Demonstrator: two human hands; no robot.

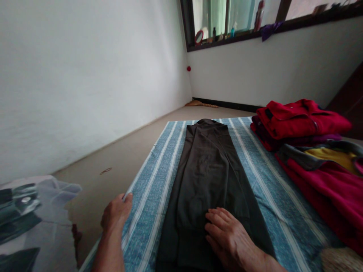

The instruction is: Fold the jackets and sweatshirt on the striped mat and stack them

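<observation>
A black jacket (208,170) lies folded lengthwise in front of me, its collar at the far end and a sleeve laid down over its body. My right hand (227,236) rests flat on the near part of the jacket, fingers stretched out. At the left edge of the blue-and-white striped cloth (149,181), my left hand (117,213) is closed, thumb on top and fingers curled round the edge. The near end of the jacket runs out of view at the bottom.
Folded red clothes (300,121) are piled at the right, with a pink garment (331,185) nearer me. A printed white bag (48,226) stands at lower left. Small items, including a round mirror (199,37), line the window sill. A broom (200,103) lies by the far wall.
</observation>
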